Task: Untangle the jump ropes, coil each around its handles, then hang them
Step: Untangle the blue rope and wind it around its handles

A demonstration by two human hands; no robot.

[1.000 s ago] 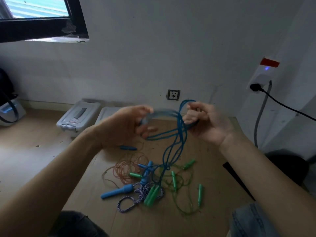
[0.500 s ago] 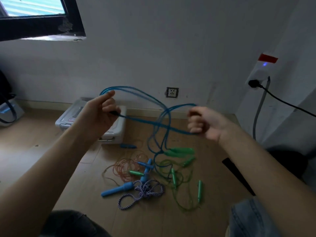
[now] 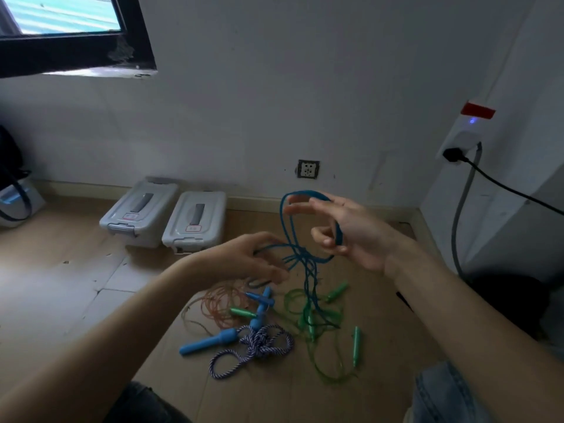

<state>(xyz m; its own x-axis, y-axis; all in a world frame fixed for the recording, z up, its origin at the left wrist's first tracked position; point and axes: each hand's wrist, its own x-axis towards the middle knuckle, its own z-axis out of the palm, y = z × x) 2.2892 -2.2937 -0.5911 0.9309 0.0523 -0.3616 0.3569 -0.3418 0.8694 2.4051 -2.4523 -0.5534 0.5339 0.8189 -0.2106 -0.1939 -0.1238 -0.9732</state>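
Note:
My right hand (image 3: 351,236) is raised at chest height with a loop of the blue jump rope (image 3: 309,279) draped over its spread fingers, and its lower fingers curl round the cord. To the left and slightly lower, my left hand (image 3: 244,259) is blurred by motion, and blue strands come out from between its fingers. The blue rope hangs down into a tangle on the floor: green ropes with green handles (image 3: 355,346), a thick blue handle (image 3: 210,343), a purple-white braided rope (image 3: 259,346) and a thin orange rope (image 3: 219,303).
Two grey lidded bins (image 3: 137,212) (image 3: 195,218) stand by the back wall under a wall socket (image 3: 308,169). A black power cable (image 3: 503,187) runs from a plug at the right. A dark object (image 3: 506,300) lies by my right arm. My knees frame the bottom edge.
My left hand, stretched out to the left with the blue rope half a second ago, has come back in toward my right hand. The right hand's fist has loosened into spread fingers carrying a loop.

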